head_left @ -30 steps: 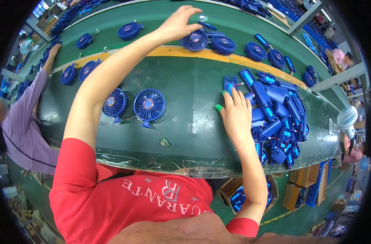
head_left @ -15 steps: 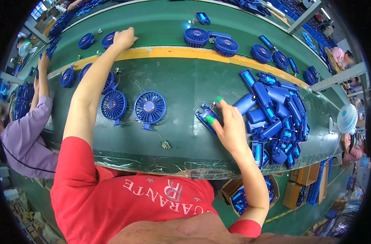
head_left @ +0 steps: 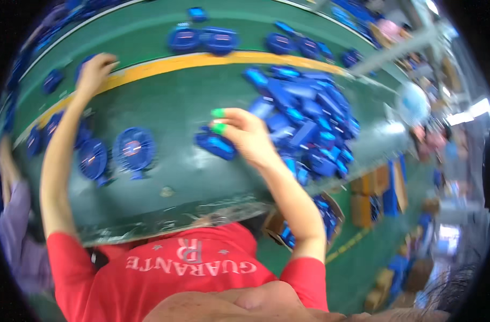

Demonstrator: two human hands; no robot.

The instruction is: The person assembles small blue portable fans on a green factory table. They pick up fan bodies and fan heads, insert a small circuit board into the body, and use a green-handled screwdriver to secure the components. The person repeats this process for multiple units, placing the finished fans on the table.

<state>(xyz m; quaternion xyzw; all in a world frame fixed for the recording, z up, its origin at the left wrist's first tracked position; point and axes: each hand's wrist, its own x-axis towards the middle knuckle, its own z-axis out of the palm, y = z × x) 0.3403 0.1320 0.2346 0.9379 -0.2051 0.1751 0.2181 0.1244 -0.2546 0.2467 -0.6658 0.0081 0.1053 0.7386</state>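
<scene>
My left hand (head_left: pixel 96 72) is stretched across the yellow edge strip to the green belt, its fingers curled in. A round blue fan head (head_left: pixel 84 65) shows partly behind it. Whatever those fingers hold, if anything, is hidden. My right hand (head_left: pixel 246 135) has green covers on thumb and forefinger, which come together over a blue handle shell (head_left: pixel 217 147) lying on the table. Something tiny and pale seems to be between the tips, too blurred to name. Two fan heads, a larger-looking one (head_left: pixel 133 149) and another (head_left: pixel 93 159), lie on the table left of the shell.
A heap of blue handle parts (head_left: pixel 309 121) covers the table's right side. More fans (head_left: pixel 219 41) lie on the belt beyond the yellow strip (head_left: pixel 202 60). A white desk fan (head_left: pixel 413 103) stands far right. Below the table edge is a carton (head_left: pixel 335 214) of blue parts. A co-worker's purple sleeve (head_left: pixel 19 214) is at left.
The whole view has swung, so the scene sits further left and is blurred. My right thumb and forefinger have drawn closer together above the handle shell. My left hand stays beside the belt fan.
</scene>
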